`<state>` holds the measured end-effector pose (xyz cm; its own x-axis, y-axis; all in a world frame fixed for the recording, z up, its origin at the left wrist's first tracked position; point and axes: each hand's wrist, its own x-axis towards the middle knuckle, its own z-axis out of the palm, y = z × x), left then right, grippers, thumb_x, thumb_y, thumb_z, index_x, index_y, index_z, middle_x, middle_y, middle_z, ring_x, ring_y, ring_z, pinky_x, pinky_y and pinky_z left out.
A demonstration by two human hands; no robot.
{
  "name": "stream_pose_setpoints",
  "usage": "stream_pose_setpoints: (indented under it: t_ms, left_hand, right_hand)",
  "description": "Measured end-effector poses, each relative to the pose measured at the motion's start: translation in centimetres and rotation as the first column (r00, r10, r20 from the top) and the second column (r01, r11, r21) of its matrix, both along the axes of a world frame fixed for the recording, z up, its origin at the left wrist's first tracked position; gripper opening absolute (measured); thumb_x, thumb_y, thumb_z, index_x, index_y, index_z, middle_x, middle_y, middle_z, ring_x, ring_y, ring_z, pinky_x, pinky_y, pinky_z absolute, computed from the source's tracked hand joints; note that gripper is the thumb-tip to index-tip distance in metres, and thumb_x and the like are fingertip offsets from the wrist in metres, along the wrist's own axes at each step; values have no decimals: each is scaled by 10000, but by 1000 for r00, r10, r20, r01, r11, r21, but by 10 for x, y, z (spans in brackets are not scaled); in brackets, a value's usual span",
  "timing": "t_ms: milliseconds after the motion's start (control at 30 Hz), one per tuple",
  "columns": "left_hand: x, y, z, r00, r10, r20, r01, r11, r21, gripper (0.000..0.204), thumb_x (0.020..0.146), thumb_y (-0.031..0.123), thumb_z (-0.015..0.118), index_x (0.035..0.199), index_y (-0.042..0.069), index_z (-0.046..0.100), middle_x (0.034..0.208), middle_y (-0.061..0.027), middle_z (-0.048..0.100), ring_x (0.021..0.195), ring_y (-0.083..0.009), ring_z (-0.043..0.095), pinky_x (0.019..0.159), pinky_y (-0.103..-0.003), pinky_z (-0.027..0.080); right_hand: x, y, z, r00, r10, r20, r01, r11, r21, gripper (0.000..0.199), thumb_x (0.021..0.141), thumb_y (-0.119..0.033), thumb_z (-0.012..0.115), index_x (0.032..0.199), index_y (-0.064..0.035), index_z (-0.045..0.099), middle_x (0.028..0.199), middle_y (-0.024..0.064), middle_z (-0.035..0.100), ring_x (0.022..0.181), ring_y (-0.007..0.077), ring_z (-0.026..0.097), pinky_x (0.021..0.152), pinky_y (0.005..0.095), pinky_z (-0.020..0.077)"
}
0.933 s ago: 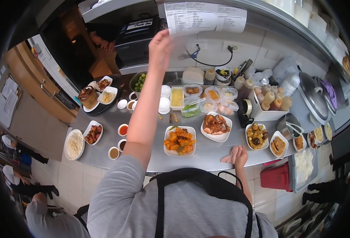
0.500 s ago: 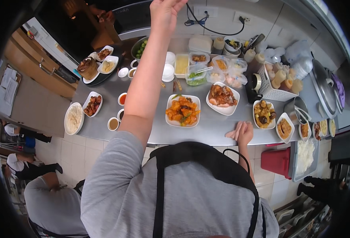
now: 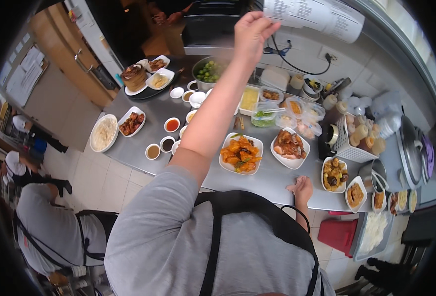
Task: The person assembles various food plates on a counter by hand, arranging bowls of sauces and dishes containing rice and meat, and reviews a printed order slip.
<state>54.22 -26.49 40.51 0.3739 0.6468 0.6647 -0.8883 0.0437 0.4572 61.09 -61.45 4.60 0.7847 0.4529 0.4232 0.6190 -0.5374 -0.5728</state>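
My left hand (image 3: 250, 37) is raised over the back of the counter. Its thumb and fingers pinch together at the lower left corner of a printed paper slip (image 3: 297, 14), one of several hanging along the top. My right hand (image 3: 303, 189) rests on the counter's front edge with its fingers loosely out and nothing in them. Just beyond it stands a square white plate of browned meat (image 3: 290, 149). Left of that, a white dish holds orange-glazed pieces with green bits (image 3: 240, 154). A dish of mushrooms and sauce (image 3: 334, 174) lies to its right.
Sauce cups (image 3: 172, 125), a rice bowl (image 3: 104, 133) and a pot of green limes (image 3: 208, 72) line the left. Bagged ingredients (image 3: 297, 109) and a white basket of squeeze bottles (image 3: 348, 140) stand behind. A person in grey (image 3: 55, 222) is at lower left.
My view has shifted, so the counter sits lower and the hanging slips come into sight. My left hand now appears further right, at a slip. My right hand stays by the edge.
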Motion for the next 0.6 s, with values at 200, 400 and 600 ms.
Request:
stream_pose_setpoints:
  t_ms: [200,400,600]
  left_hand:
    - [-3,3,-2,999,21,-40,-22,999,-25,104,783,14,544,859,-39,496,848,-128,588,782,-187,596,733,-301,519]
    - [-4,0,-1,999,16,-43,-18,999,-52,117,779,0,527,880,-46,490,850,-125,580,781,-192,591,733,-309,519]
    - [-11,-3,-2,990,50,-135,-61,995,-80,129,772,-8,537,895,-18,500,895,-116,582,833,-192,582,814,-340,483]
  right_hand:
    - [8,1,-16,997,21,-73,-15,997,78,238,888,-189,415,756,-10,499,668,166,529,613,318,520,571,385,405]
    - [-4,6,16,998,40,-46,-33,991,132,221,874,-185,445,762,-11,522,690,160,521,637,319,514,596,374,407]
    - [9,1,-7,997,5,75,-8,999,36,187,859,-163,466,767,-15,532,696,159,523,652,324,514,606,381,410]
